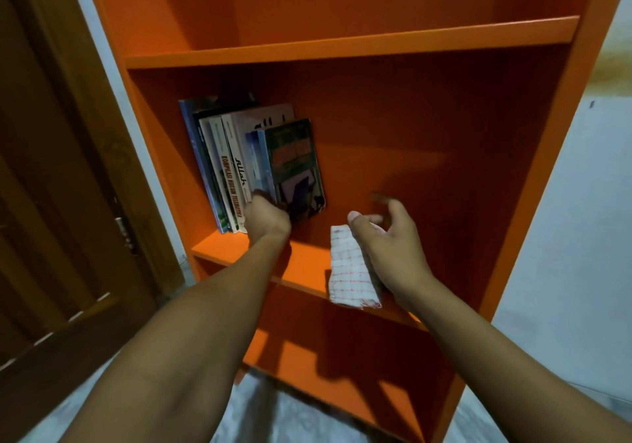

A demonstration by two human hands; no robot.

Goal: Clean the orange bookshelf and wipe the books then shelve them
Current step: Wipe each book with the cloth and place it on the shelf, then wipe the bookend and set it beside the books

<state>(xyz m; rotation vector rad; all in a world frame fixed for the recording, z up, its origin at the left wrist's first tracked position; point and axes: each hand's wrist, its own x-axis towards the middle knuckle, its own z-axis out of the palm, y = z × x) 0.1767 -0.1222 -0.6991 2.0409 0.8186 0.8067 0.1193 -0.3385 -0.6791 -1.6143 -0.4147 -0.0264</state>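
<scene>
Several books (239,165) are standing upright at the left end of the middle shelf (307,264) of the orange bookshelf (342,45). We are gripping the lower edge of the dark-covered book (295,165) with our left hand (268,218), probably to keep the row from falling. Our right hand (386,237), fingers loosely spread, is hovering over the checked cloth (350,268) lying on the shelf, which seems parked there for wiping.
</scene>
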